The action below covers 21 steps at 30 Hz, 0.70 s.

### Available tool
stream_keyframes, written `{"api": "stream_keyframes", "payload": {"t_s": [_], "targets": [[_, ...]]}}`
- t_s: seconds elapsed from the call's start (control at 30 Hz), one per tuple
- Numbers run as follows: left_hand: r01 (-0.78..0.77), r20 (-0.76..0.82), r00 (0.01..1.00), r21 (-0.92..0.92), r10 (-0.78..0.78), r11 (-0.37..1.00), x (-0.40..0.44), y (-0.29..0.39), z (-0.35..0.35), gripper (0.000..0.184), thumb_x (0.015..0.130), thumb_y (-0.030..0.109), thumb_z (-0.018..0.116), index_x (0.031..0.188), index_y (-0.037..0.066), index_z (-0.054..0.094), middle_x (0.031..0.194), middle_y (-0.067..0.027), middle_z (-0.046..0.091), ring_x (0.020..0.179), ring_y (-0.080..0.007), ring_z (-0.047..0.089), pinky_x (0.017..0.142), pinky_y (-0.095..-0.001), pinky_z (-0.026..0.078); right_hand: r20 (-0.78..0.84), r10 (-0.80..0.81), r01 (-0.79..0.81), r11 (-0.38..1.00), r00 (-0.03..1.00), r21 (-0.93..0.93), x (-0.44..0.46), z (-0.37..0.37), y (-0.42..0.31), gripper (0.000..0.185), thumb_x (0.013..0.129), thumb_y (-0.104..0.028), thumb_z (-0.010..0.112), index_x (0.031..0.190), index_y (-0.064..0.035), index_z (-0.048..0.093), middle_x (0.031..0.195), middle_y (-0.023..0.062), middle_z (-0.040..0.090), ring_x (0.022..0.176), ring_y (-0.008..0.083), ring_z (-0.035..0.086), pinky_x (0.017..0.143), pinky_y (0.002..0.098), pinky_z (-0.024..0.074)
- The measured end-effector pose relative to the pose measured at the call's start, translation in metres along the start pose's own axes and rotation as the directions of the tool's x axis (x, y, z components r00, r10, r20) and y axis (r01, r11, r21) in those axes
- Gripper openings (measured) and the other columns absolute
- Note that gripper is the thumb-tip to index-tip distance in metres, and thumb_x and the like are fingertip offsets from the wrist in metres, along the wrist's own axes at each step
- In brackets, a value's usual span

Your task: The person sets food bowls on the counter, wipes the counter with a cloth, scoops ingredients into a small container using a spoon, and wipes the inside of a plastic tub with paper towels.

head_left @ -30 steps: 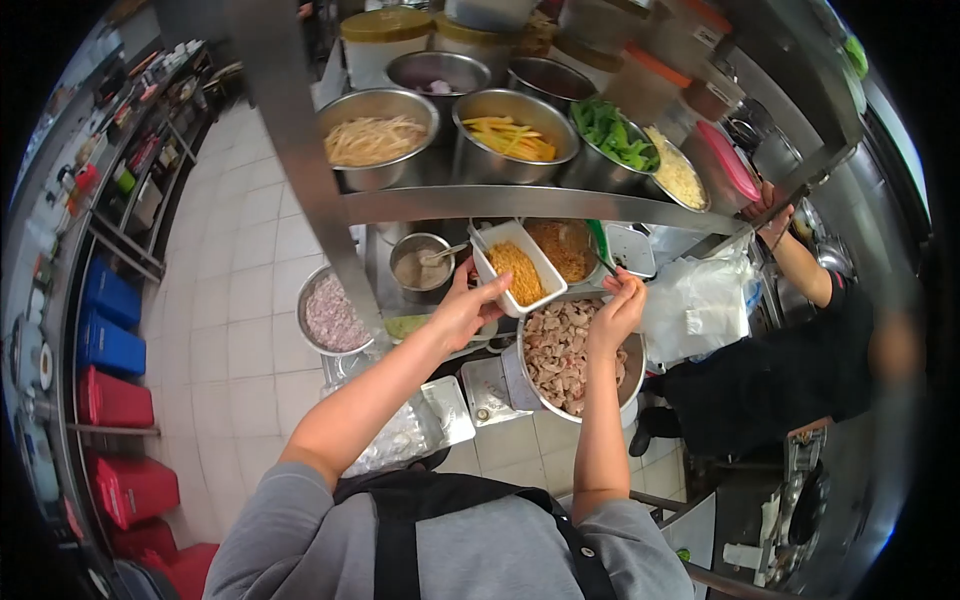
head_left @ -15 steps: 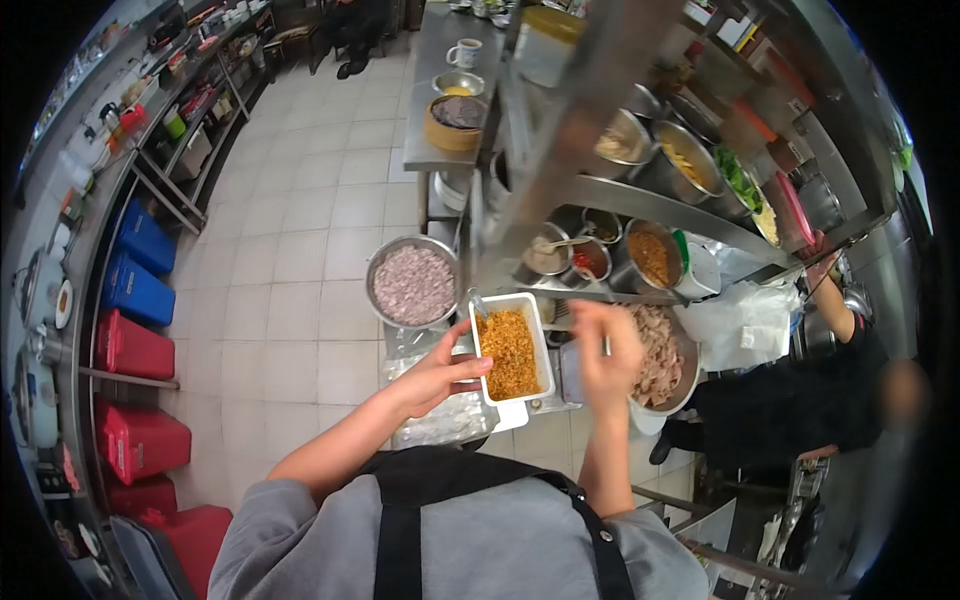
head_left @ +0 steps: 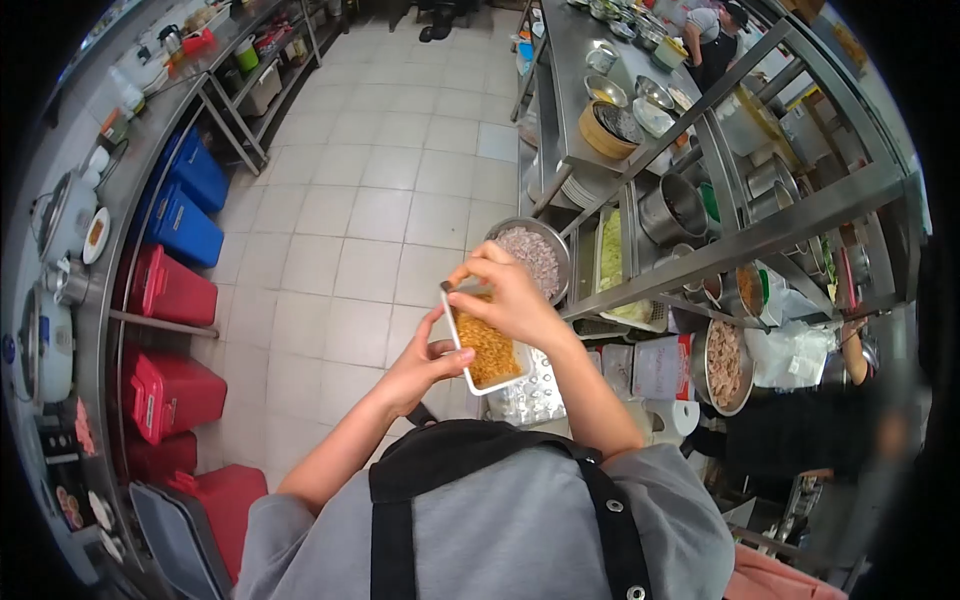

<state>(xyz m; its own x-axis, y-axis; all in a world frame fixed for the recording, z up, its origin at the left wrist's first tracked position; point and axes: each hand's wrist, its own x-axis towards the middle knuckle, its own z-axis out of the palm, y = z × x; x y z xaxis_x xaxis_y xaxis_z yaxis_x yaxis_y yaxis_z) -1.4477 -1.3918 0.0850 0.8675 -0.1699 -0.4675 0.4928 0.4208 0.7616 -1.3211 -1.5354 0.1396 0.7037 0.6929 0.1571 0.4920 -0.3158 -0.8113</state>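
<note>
My left hand (head_left: pixel 428 368) grips a white rectangular tub (head_left: pixel 524 380) from its left side, thumb over the rim. Loose orange-brown crumbly food (head_left: pixel 487 352) fills it. Reaching across the tub, my right hand (head_left: pixel 505 303) has its fingers closed at the far left corner. There it pinches the dark end of what looks like a spoon (head_left: pixel 447 287); the rest is hidden by the hand and tub. Just beyond the right hand is a metal bowl (head_left: pixel 563 248) of pale pink chopped food (head_left: pixel 530 258).
On the right stand a metal rack (head_left: pixel 730 245) and a large bowl of pinkish meat pieces (head_left: pixel 722 362). A co-worker in dark clothing (head_left: pixel 790 430) is nearby; another person (head_left: pixel 712 45) works at the far counter. Red bins (head_left: pixel 178 395) and blue bins (head_left: pixel 187 222) line the left counter.
My view has turned, and the tub has moved away from the rack over the floor side. My right hand has come from beside the tub to its far left corner and closed there.
</note>
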Motion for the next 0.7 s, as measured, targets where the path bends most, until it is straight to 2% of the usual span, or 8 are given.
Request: {"api": "stream_keyframes", "payload": {"t_s": [0.03,0.13,0.2,0.23,0.33,0.37,0.47,0.7], "targets": [[-0.008,-0.023,1.0,-0.023,0.007,1.0,-0.003,-0.001,-0.016,0.1,0.083,0.024,0.076,0.152,0.013,0.005,0.12,-0.0157,0.053,0.11,-0.0195,0.054,0.094,-0.0369,0.045,-0.036,-0.068,0.069,0.997,0.997,0.04,0.01,0.016,-0.005,0.016,0.081,-0.014,0.07,0.093,-0.0052,0.065,0.094,0.0118,0.058,0.084,0.0257,0.062,0.07,0.0351,0.0499],[-0.039,-0.114,0.993,-0.088,0.029,0.995,-0.012,0.003,-0.052,0.096,0.086,0.022,0.072,0.152,0.015,0.003,0.116,-0.0118,0.057,0.109,-0.0186,0.055,0.093,-0.0397,0.044,0.014,-0.009,0.008,0.998,1.0,0.057,0.034,0.049,-0.031,0.016,0.083,-0.013,0.068,0.094,-0.0043,0.06,0.09,0.0117,0.062,0.073,0.0251,0.064,0.065,0.0361,0.0513],[-0.071,-0.174,0.984,-0.127,0.048,0.989,-0.015,0.008,-0.071,0.092,0.089,0.022,0.069,0.152,0.015,0.001,0.111,-0.0095,0.058,0.108,-0.019,0.055,0.095,-0.0438,0.043,-0.04,-0.074,0.076,0.996,0.996,0.037,0.045,0.069,-0.035,0.019,0.083,-0.013,0.069,0.096,-0.0033,0.06,0.085,0.01,0.062,0.071,0.0216,0.062,0.065,0.0329,0.051],[-0.088,-0.19,0.98,-0.183,0.052,0.979,-0.013,0.009,-0.082,0.096,0.086,0.023,0.073,0.152,0.017,0.003,0.117,-0.0126,0.058,0.111,-0.0192,0.055,0.095,-0.0409,0.043,-0.061,-0.113,0.115,0.993,0.992,0.032,0.05,0.077,-0.035,0.02,0.083,-0.013,0.07,0.097,-0.0028,0.06,0.082,0.0091,0.062,0.07,0.0198,0.061,0.065,0.0313,0.0509],[-0.129,-0.235,0.969,-0.211,0.078,0.969,-0.003,0.023,-0.108,0.095,0.086,0.023,0.073,0.151,0.017,0.004,0.117,-0.0126,0.058,0.112,-0.0199,0.054,0.096,-0.0414,0.042,-0.144,-0.118,0.132,0.987,0.983,0.09,0.065,0.087,-0.03,0.02,0.084,-0.01,0.069,0.101,-0.0037,0.061,0.084,0.0092,0.062,0.071,0.02,0.062,0.065,0.031,0.051],[-0.142,-0.244,0.966,-0.222,0.086,0.965,0.0,0.028,-0.116,0.094,0.087,0.022,0.072,0.151,0.017,0.004,0.117,-0.0128,0.058,0.112,-0.0203,0.054,0.096,-0.042,0.042,-0.209,-0.163,0.188,0.977,0.964,0.103,0.072,0.089,-0.027,0.019,0.085,-0.006,0.068,0.103,-0.0039,0.064,0.086,0.0093,0.063,0.074,0.0198,0.063,0.066,0.0308,0.0505],[-0.15,-0.23,0.968,-0.215,0.099,0.965,0.014,0.057,-0.133,0.094,0.087,0.022,0.073,0.151,0.018,0.004,0.116,-0.0129,0.058,0.113,-0.0202,0.053,0.097,-0.0424,0.041,-0.132,-0.262,0.271,0.961,0.956,0.05,0.094,0.078,-0.014,0.016,0.089,-0.006,0.063,0.104,-0.004,0.066,0.093,0.0104,0.062,0.079,0.0234,0.064,0.069,0.0331,0.0513],[-0.165,-0.239,0.966,-0.266,0.101,0.95,0.09,0.116,-0.184,0.093,0.087,0.025,0.073,0.151,0.018,0.006,0.112,-0.0114,0.059,0.11,-0.0186,0.054,0.096,-0.0406,0.042,-0.293,-0.236,0.258,0.965,0.927,0.038,0.19,0.057,0.011,0.014,0.088,0.0,0.061,0.101,-0.0021,0.068,0.093,0.0108,0.064,0.076,0.0199,0.064,0.067,0.0294,0.0504]]}}
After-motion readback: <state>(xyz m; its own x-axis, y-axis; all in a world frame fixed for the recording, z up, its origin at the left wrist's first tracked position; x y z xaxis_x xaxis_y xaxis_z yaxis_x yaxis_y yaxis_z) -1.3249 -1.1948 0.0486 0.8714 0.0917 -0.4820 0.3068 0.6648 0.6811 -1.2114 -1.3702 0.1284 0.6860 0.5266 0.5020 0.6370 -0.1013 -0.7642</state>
